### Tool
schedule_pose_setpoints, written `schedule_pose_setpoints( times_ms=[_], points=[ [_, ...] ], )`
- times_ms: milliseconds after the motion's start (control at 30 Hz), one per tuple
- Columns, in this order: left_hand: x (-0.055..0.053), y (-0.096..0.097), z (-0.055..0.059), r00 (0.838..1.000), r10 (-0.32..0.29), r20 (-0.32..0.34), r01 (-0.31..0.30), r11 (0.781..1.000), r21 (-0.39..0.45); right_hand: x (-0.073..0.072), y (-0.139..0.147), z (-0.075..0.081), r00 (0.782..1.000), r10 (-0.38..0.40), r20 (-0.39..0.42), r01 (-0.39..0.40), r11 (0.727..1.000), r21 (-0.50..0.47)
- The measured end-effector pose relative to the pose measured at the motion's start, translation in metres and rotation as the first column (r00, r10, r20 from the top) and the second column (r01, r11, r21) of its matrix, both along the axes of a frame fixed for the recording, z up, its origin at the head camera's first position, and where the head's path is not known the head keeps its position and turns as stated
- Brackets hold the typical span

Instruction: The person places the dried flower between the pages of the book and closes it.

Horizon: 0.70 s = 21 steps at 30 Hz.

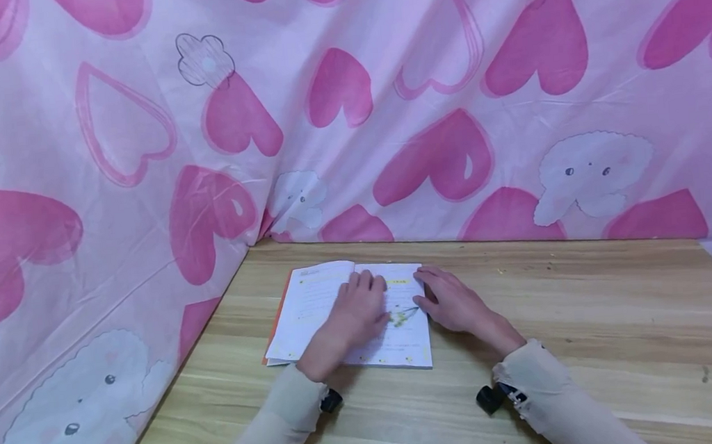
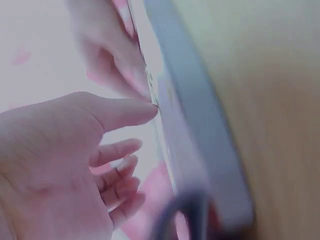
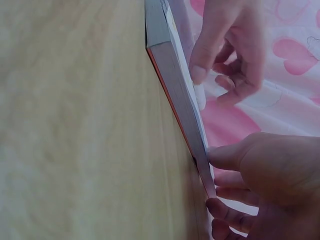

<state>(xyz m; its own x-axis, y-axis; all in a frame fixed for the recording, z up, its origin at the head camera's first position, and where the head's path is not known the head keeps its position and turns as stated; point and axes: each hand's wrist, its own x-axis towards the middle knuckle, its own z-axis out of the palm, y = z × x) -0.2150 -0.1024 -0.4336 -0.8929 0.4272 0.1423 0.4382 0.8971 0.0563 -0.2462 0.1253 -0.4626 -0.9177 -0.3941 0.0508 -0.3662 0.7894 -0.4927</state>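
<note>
An open book (image 1: 331, 307) with white printed pages and an orange-red cover edge lies on the wooden table. My left hand (image 1: 359, 305) is over the right-hand page, near the middle fold. In the left wrist view its thumb (image 2: 130, 111) reaches the page surface while the other fingers bend loosely. At the book's right edge is my right hand (image 1: 456, 301), with the index finger near the upper corner and the thumb lower along the edge. The right wrist view shows that thumb (image 3: 227, 157) at the top of the page block and fingertips (image 3: 217, 206) against its side.
The wooden table (image 1: 590, 329) extends to the right of the book. Pink heart-patterned cloth (image 1: 349, 139) hangs behind and along the left side. Black straps with small devices (image 1: 489, 400) are on both wrists, over pale sleeves (image 1: 565, 401).
</note>
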Motion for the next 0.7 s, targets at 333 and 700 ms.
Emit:
schedule_pose_setpoints(
  times_ms=[333,700],
  points=[
    [0.024,0.028,0.001,0.989,-0.137,-0.052,0.135,0.990,-0.049,0.000,0.000,0.002,0.999,0.016,-0.027,-0.016,1.000,0.002],
    [0.013,0.013,0.002,0.997,-0.069,-0.034,0.064,0.990,-0.123,0.000,0.003,0.002,1.000,0.006,0.008,-0.005,1.000,-0.010]
  ],
)
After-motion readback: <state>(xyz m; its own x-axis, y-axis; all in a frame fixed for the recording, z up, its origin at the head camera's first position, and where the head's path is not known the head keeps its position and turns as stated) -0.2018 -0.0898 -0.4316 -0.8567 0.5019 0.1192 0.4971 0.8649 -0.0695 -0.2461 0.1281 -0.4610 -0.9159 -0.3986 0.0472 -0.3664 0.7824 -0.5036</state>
